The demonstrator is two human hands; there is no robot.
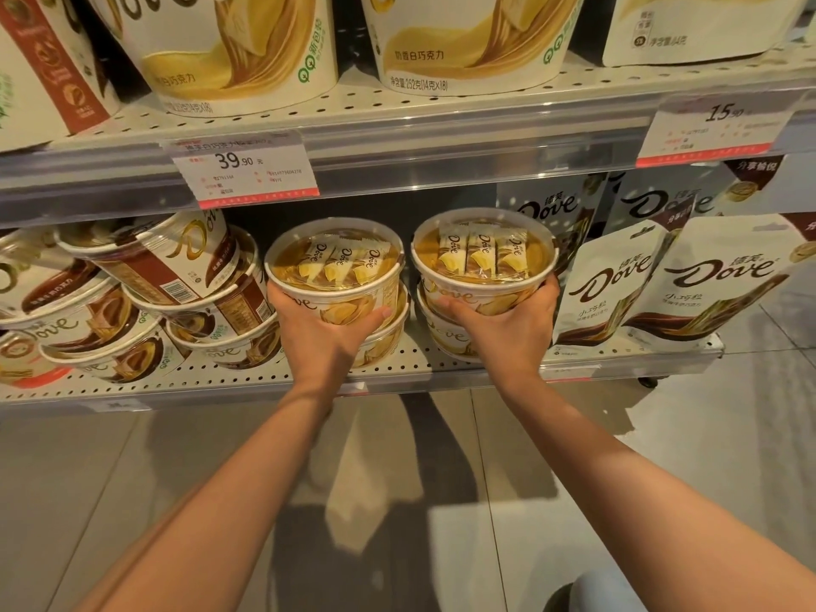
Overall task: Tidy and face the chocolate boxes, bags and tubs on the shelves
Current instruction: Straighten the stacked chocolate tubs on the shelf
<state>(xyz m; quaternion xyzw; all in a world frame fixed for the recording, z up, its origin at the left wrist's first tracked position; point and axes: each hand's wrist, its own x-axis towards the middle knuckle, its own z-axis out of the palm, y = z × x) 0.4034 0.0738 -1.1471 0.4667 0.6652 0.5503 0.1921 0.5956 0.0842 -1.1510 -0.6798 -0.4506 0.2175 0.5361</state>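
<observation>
Supermarket shelf front edge (397,377): left hand (326,333), right hand (508,322) each cupping a stiff, light white-chocolate tub (335,276), (483,262) by its wall.

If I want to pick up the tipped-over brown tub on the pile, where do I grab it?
Hold the tipped-over brown tub around its paper side wall, coming from above and in front. It lies on its side atop other tubs, so the round wall faces up and the lid rim is harder to reach.

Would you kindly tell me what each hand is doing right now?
Left hand: grips the left white-chocolate tub, stacked on another tub.
Right hand: grips the right white-chocolate tub, also atop a stack.
</observation>
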